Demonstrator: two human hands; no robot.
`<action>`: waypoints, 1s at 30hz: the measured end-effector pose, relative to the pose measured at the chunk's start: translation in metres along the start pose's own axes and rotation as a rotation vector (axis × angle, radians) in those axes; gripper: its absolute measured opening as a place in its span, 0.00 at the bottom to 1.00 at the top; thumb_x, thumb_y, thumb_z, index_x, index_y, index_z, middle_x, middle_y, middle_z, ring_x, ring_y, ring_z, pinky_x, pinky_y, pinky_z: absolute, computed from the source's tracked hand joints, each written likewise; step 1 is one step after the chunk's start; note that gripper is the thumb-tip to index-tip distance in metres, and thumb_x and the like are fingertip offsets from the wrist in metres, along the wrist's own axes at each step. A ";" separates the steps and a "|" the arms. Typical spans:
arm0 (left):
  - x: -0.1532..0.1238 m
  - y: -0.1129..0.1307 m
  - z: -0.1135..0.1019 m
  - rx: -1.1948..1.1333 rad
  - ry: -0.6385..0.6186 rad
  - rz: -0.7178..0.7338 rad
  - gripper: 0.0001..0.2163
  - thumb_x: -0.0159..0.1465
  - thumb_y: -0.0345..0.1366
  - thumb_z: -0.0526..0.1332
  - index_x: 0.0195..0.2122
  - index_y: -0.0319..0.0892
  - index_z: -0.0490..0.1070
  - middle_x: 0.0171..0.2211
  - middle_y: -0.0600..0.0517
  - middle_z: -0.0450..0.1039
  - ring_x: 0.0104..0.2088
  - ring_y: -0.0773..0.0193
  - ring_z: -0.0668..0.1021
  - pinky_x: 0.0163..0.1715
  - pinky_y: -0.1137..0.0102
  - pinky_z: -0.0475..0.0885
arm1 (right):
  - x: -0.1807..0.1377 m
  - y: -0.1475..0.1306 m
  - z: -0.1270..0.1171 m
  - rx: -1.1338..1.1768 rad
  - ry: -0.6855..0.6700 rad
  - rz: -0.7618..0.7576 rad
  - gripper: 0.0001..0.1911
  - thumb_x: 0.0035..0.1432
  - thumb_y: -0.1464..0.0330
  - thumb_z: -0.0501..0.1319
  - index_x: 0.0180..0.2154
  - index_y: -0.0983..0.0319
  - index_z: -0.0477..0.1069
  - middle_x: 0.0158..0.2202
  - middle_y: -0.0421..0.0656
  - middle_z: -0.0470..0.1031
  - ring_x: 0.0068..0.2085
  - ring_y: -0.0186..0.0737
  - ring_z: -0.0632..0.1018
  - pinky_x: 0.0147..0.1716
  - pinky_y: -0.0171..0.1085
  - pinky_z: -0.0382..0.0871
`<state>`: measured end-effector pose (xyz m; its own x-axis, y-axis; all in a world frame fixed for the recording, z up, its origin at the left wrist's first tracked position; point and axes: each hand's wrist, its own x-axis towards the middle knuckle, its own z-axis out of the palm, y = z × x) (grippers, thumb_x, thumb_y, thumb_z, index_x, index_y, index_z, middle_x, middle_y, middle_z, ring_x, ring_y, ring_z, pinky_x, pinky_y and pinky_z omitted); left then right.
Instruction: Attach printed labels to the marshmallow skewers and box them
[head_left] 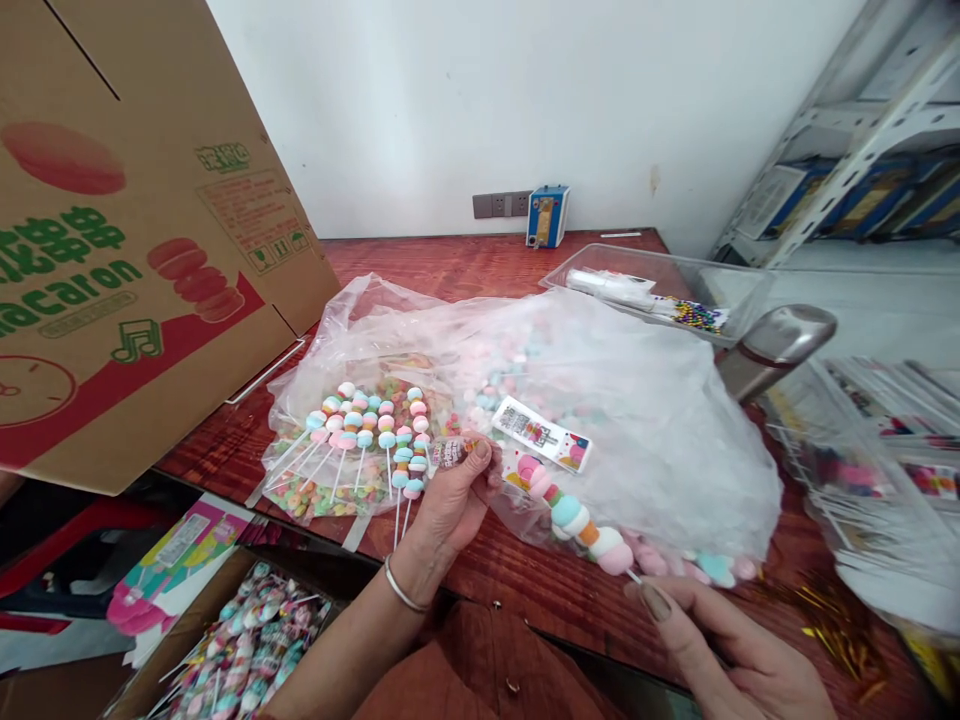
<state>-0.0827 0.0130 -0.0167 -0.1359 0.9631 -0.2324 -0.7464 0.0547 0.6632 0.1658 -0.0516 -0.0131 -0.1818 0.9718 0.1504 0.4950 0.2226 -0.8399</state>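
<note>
The right hand (739, 650) grips a candy skewer (571, 515) by its stick (634, 578), above the near edge of the table (491, 560), presumably keeping fingers off the candy. The left hand (456, 500) pinches a printed clear wrapper (448, 453), apparently steadying it beside the skewer's far-left tip; whether the tip is inside cannot be told. Other skewers (386, 425) lie left, sticks pointing near, likely for easy pickup.

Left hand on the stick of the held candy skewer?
No, the right hand pinches the stick; the left hand holds a printed wrapper.
</note>
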 end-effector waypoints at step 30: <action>-0.011 -0.030 0.049 -0.229 0.138 -0.203 0.03 0.61 0.31 0.66 0.34 0.37 0.74 0.32 0.49 0.77 0.36 0.61 0.81 0.46 0.61 0.77 | -0.006 -0.004 0.056 -0.490 0.399 -0.508 0.04 0.62 0.75 0.60 0.39 0.66 0.73 0.23 0.42 0.73 0.24 0.37 0.72 0.28 0.36 0.62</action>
<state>-0.0267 0.0141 0.0010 -0.0446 0.8931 -0.4476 -0.8921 0.1661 0.4203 0.1176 -0.0628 -0.0394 -0.2137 0.6771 0.7042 0.7663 0.5633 -0.3090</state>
